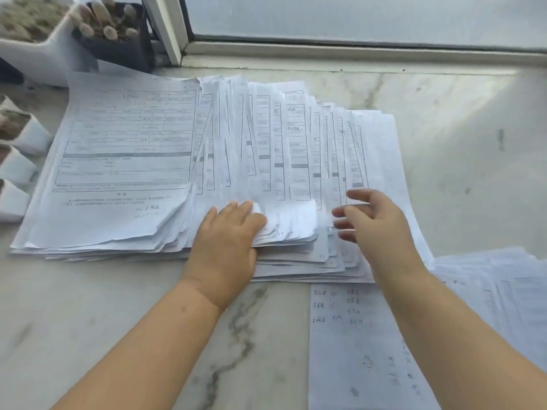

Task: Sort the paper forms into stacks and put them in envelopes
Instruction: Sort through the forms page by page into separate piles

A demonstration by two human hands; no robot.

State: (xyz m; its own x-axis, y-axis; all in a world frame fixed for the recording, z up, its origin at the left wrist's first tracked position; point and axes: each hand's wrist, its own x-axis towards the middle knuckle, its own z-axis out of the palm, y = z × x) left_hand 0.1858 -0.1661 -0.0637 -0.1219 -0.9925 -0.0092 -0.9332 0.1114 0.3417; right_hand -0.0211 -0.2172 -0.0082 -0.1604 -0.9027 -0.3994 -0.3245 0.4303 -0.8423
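Handwritten sheet [355, 344], lower right, flat on the marble desk [118, 306], its top edge tucked under the forms. Forms [231, 149]: one thick pile, fanned rightward across mid-desk, printed tables face up. Left hand [228, 232]: palm down on the pile's near edge, fingers [233, 210] pressed together and flat, thumb hidden among the sheets. Right hand [376, 220]: over the pile's right end, fingers spread and loosely bent, holding nothing. Second stack [503, 291]: far right, partly under the right forearm. Cactus pots [109, 31]: far left, beside the window frame [325, 48].
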